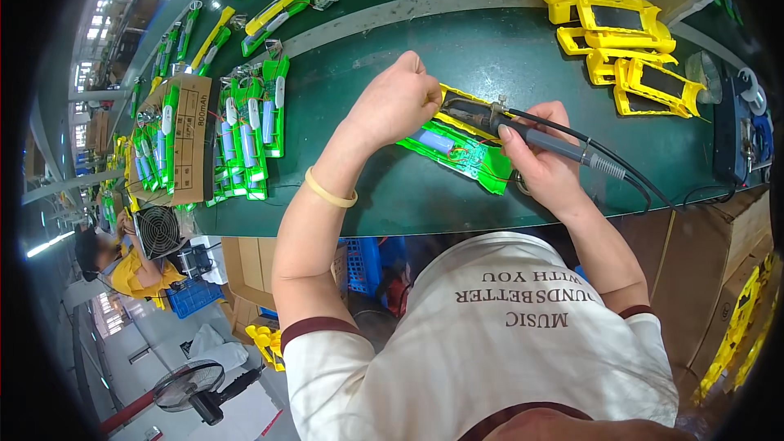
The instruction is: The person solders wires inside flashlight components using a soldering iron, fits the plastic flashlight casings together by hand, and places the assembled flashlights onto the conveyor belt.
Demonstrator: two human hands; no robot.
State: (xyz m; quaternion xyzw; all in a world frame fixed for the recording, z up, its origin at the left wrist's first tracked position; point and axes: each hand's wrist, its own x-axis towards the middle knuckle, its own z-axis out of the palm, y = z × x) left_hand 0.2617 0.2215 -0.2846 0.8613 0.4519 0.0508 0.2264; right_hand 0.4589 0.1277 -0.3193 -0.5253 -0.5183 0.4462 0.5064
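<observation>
My right hand (pixel 545 170) is wrapped round the dark grey handle of a soldering iron (pixel 557 144), whose front end points left over the work. Black cables trail from it to the right. Close to that front end, my left hand (pixel 396 106) is closed with curled fingers; what they pinch is hidden. Beneath both hands lies an open green housing (pixel 494 176) with a blue cylindrical battery (pixel 434 141), a green circuit board (pixel 472 163) and thin wires. A yellow housing part (pixel 447 93) lies along its far side, partly covered by the iron and my left hand.
At left, green housings with batteries (pixel 249 143) stand beside and inside a cardboard box (pixel 194 135). Yellow frames with dark panels (pixel 616 16) are piled at far right. A dark blue bench unit (pixel 731 135) sits at the right edge. Another person (pixel 135 269) works farther left, near a fan (pixel 192 388).
</observation>
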